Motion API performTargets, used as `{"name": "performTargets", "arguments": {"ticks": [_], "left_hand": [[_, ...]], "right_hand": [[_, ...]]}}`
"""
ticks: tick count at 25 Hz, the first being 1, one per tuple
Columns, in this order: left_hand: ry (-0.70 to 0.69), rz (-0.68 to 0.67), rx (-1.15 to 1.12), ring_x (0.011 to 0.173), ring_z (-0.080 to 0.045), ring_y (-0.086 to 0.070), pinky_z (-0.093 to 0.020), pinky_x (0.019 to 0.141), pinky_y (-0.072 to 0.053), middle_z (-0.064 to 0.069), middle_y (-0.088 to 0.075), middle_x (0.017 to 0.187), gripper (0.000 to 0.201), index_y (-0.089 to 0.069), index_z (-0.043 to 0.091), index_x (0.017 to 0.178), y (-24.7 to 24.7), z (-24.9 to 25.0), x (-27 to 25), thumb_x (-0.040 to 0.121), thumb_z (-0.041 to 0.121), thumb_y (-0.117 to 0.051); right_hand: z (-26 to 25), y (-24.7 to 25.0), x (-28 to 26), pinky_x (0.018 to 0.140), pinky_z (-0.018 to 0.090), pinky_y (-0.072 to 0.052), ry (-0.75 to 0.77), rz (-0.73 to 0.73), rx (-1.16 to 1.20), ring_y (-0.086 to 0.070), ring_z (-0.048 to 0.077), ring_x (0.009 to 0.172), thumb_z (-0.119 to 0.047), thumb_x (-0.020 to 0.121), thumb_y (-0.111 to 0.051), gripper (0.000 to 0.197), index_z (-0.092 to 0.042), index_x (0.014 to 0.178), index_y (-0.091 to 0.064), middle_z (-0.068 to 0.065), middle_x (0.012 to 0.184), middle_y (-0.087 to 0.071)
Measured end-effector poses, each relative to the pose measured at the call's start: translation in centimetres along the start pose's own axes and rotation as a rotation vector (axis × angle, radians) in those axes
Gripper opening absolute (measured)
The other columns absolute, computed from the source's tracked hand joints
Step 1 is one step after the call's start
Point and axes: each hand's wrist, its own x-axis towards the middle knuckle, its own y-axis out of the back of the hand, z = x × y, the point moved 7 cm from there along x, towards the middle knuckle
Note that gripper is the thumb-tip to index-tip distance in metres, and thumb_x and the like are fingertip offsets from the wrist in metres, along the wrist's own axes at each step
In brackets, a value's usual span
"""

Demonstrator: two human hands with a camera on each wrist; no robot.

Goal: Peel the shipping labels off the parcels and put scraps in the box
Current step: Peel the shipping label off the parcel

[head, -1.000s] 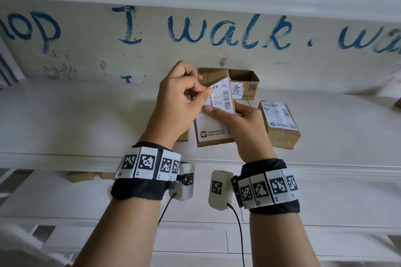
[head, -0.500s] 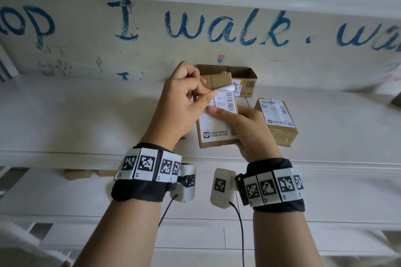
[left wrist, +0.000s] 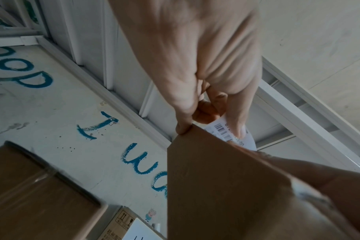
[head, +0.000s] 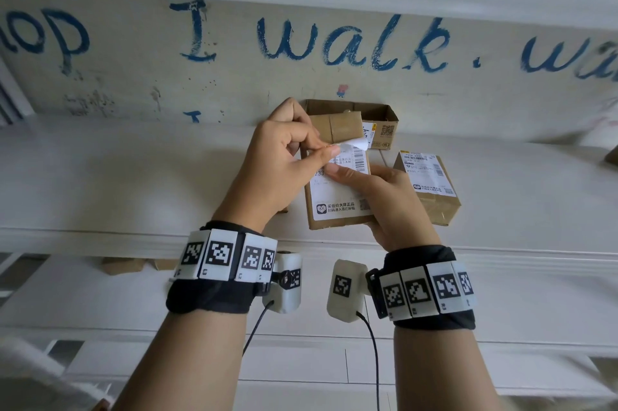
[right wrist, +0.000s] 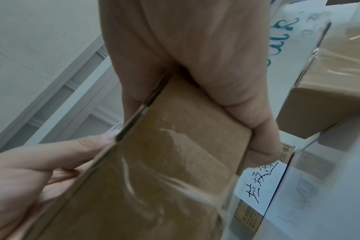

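I hold a small brown parcel (head: 337, 220) upright over the white shelf. My right hand (head: 368, 183) grips it from the right, thumb lying across its white shipping label (head: 334, 193). My left hand (head: 326, 148) pinches the label's top edge, which curls away from the cardboard and shows its white underside. In the left wrist view, thumb and finger of the left hand (left wrist: 226, 123) pinch the barcode end of the label (left wrist: 220, 129) above the parcel (left wrist: 226, 186). The right wrist view shows the right hand (right wrist: 247, 129) wrapped round the taped parcel (right wrist: 175, 162). An open cardboard box (head: 388, 116) stands behind, against the wall.
A second labelled parcel (head: 431, 190) lies on the shelf (head: 133, 176) to the right of my hands. The painted wall (head: 301, 42) rises right behind the open box. Cardboard pieces (head: 123, 265) lie on a lower level beneath the shelf's front edge.
The label's loose top end stood up high a second ago; now it curls lower against the parcel. The left hand still pinches it, and the right hand keeps its hold.
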Motion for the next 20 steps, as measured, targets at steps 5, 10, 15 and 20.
{"name": "performTargets", "arguments": {"ticks": [5,10,15,20], "left_hand": [[0.008,-0.027,-0.033,0.073,-0.045,-0.058,-0.039,0.058,-0.047,0.005,-0.056,0.091,0.017,-0.071,0.018,0.073,-0.2,0.4,0.1,0.083,0.012,-0.083],[0.004,-0.032,-0.057,0.100,-0.013,-0.065,-0.031,0.071,-0.054,0.007,-0.056,0.093,0.020,-0.070,0.013,0.069,-0.5,1.3,-0.1,0.082,0.007,-0.084],[0.008,-0.030,-0.114,0.106,-0.012,-0.064,-0.025,0.079,-0.052,0.005,-0.056,0.093,0.018,-0.071,0.003,0.068,-0.6,1.7,0.3,0.081,0.005,-0.084],[0.011,-0.044,-0.106,0.103,-0.011,-0.064,-0.024,0.083,-0.057,-0.001,-0.057,0.096,0.018,-0.071,0.002,0.072,-1.4,2.5,0.4,0.082,0.004,-0.086]], "right_hand": [[0.0,0.3,-0.2,0.083,0.055,-0.066,-0.011,0.019,0.018,-0.082,0.033,0.087,-0.009,0.086,-0.088,0.014,-0.004,0.098,-0.085,0.020,0.101,-0.084],[-0.4,0.6,-0.2,0.073,0.047,-0.069,-0.026,0.033,0.029,-0.082,0.028,0.080,-0.008,0.086,-0.088,0.010,-0.004,0.094,-0.084,0.017,0.094,-0.084],[-0.9,0.9,0.0,0.065,0.040,-0.069,-0.005,0.056,0.033,-0.082,0.028,0.080,-0.009,0.086,-0.088,0.019,0.000,0.102,-0.083,0.018,0.096,-0.084],[-0.5,1.7,0.1,0.060,0.034,-0.065,0.002,0.068,0.061,-0.083,0.027,0.082,-0.016,0.091,-0.086,0.024,0.000,0.109,-0.081,0.017,0.096,-0.084]]}}
